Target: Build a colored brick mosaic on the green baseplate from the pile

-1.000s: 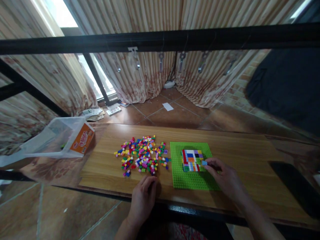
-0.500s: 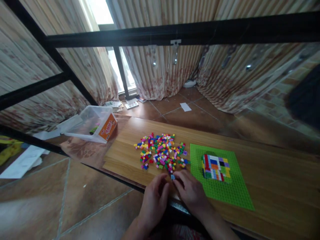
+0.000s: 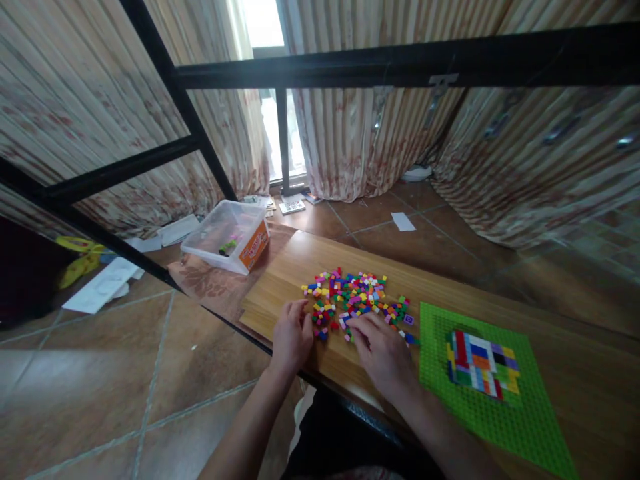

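A loose pile of small toy bricks (image 3: pixel 370 288) in many colours lies on the wooden board. At the pile's left front edge is my left hand (image 3: pixel 291 337), its thumb and fingers apart with no brick visible between them. My right hand (image 3: pixel 384 350) reaches over the front of the pile, fingers bent down and drawn together among the bricks; whatever they grip is hidden. To the right of that hand lies a green studded baseplate (image 3: pixel 437 393). A block of joined bricks (image 3: pixel 480 363), with a multicoloured top, stands on it.
A clear plastic box (image 3: pixel 215 260) with an orange label and a few items inside stands at the board's far left. Black metal bars (image 3: pixel 350 73) cross in front of the curtains. Papers (image 3: pixel 103 283) lie on the tiled floor.
My view has swung left. My hands have moved apart: the left to the pile's left edge, the right forward onto the pile. The light blue brick at my right fingertips no longer shows there.
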Demonstrator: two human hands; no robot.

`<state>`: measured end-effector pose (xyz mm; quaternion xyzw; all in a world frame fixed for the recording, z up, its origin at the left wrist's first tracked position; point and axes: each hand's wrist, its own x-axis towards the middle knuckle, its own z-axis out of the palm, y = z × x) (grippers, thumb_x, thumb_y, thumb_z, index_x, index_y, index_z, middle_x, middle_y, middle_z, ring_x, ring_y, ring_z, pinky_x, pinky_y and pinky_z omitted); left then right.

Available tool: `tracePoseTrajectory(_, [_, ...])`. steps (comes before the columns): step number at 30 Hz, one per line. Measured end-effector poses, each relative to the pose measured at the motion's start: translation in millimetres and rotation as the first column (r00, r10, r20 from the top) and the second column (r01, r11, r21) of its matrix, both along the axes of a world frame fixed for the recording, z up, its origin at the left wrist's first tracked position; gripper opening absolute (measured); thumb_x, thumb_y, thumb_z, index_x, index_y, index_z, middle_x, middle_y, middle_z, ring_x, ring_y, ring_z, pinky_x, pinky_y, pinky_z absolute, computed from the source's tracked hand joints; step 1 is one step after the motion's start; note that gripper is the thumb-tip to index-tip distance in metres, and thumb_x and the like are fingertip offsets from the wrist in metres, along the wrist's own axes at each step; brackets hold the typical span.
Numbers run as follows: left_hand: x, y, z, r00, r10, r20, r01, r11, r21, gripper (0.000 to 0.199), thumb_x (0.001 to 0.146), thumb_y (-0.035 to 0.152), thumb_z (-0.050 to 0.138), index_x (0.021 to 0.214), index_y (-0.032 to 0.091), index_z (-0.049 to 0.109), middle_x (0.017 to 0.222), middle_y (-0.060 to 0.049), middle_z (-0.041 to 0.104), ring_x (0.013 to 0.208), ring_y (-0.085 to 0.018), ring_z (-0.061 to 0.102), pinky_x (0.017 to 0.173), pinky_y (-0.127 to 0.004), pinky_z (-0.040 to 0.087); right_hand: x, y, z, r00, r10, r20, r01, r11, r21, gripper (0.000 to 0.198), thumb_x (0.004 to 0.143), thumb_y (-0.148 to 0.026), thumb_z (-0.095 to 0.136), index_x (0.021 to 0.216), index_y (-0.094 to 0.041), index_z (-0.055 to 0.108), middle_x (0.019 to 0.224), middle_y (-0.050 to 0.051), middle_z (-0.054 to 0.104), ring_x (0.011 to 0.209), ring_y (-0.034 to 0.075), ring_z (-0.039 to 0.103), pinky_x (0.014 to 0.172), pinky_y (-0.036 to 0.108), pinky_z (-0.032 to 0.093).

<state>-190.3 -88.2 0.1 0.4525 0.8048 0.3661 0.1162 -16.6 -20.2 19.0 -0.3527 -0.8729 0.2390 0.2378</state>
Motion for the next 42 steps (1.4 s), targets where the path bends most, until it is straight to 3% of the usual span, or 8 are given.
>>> tracePoseTrajectory(7, [6.7, 6.2, -0.8, 0.987, -0.067, -0.144, 0.05, 0.991, -0.121, 0.028, 0.09, 0.023, 0.044, 0.111, 0.023, 0.062, 0.11, -0.007, 0.059, 0.093, -0.019, 0.06, 0.075, -0.029, 0.046, -55.4, 35.0, 2.6, 0.961, 0.095, 0.259, -0.114, 0.992, 0.059, 0.025, 0.093, -0.019, 0.045, 0.103, -0.026, 0.067, 0.094, 0.006, 0.061, 0.092, 0.019, 0.055, 0.074, 0.028, 0.041])
tracePoseTrajectory(16, [12.7, 18.6, 3.2, 0.99, 0.019, -0.139, -0.043, 0.984, -0.174, 0.017, 0.086, 0.027, 0.052, 0.096, 0.02, 0.063, 0.103, -0.007, 0.059, 0.087, -0.019, 0.059, 0.071, -0.029, 0.043, -50.6, 47.3, 1.1, 0.913, 0.116, 0.392, -0.171, 0.98, 0.107, 0.022, 0.09, -0.02, 0.049, 0.087, -0.022, 0.07, 0.093, 0.008, 0.058, 0.09, 0.02, 0.053, 0.073, 0.029, 0.039])
tracePoseTrajectory(21, [12.0, 26.2, 7.6, 0.996, 0.035, -0.079, -0.046, 0.988, -0.146, 0.01, 0.08, 0.017, 0.056, 0.089, 0.018, 0.06, 0.093, -0.006, 0.061, 0.085, -0.019, 0.058, 0.074, -0.03, 0.043, -45.4, 44.2, 0.1, 0.956, 0.076, 0.282, -0.098, 0.993, 0.066, 0.022, 0.09, -0.019, 0.049, 0.088, -0.022, 0.071, 0.092, 0.007, 0.061, 0.088, 0.019, 0.056, 0.075, 0.029, 0.041])
tracePoseTrajectory(26, [10.5, 23.8, 10.6, 0.987, 0.001, 0.158, 0.004, 1.0, -0.031, 0.006, 0.08, 0.017, 0.054, 0.082, 0.019, 0.059, 0.076, -0.001, 0.061, 0.071, -0.015, 0.058, 0.066, -0.026, 0.044, -44.9, 37.4, 1.8, 1.0, 0.025, -0.014, -0.027, 0.987, -0.16, 0.019, 0.088, -0.025, 0.053, 0.091, -0.021, 0.071, 0.089, 0.005, 0.066, 0.082, 0.017, 0.06, 0.075, 0.03, 0.044])
tracePoseTrajectory(31, [20.8, 12.5, 24.1, 0.822, -0.224, 0.523, 0.123, 0.967, 0.221, 0.013, 0.082, 0.03, 0.057, 0.085, 0.018, 0.058, 0.078, -0.001, 0.062, 0.067, -0.012, 0.057, 0.062, -0.023, 0.046, -34.2, 25.9, 4.9, 0.94, -0.054, -0.336, -0.153, 0.814, -0.56, 0.019, 0.082, -0.034, 0.06, 0.089, -0.021, 0.072, 0.071, 0.0, 0.066, 0.06, 0.014, 0.057, 0.056, 0.026, 0.044])
tracePoseTrajectory(39, [43.5, -7.4, 33.8, 0.517, -0.377, 0.769, 0.164, 0.925, 0.343, 0.019, 0.073, 0.026, 0.072, 0.079, 0.015, 0.058, 0.077, 0.0, 0.06, 0.072, -0.011, 0.056, 0.068, -0.022, 0.047, 5.0, 0.2, 12.2, 0.883, -0.259, -0.391, -0.19, 0.565, -0.803, 0.024, 0.076, -0.041, 0.065, 0.079, -0.019, 0.073, 0.069, 0.0, 0.065, 0.06, 0.013, 0.057, 0.055, 0.025, 0.049])
tracePoseTrajectory(40, [45.5, -8.2, 32.6, 0.484, -0.371, 0.792, 0.148, 0.927, 0.344, 0.02, 0.072, 0.026, 0.072, 0.081, 0.015, 0.059, 0.077, -0.001, 0.06, 0.071, -0.011, 0.056, 0.067, -0.022, 0.047, 9.0, 0.6, 11.2, 0.885, -0.278, -0.372, -0.16, 0.57, -0.806, 0.025, 0.077, -0.042, 0.064, 0.08, -0.019, 0.073, 0.068, 0.0, 0.065, 0.059, 0.013, 0.057, 0.056, 0.026, 0.049])
tracePoseTrajectory(42, [48.9, -9.0, 30.5, 0.426, -0.353, 0.833, 0.117, 0.935, 0.336, 0.024, 0.072, 0.027, 0.073, 0.089, 0.014, 0.062, 0.078, -0.001, 0.062, 0.07, -0.01, 0.056, 0.067, -0.022, 0.046, 15.3, 5.2, 7.4, 0.903, -0.295, -0.314, -0.033, 0.679, -0.733, 0.024, 0.079, -0.04, 0.063, 0.082, -0.019, 0.073, 0.069, 0.001, 0.066, 0.061, 0.015, 0.059, 0.059, 0.028, 0.05])
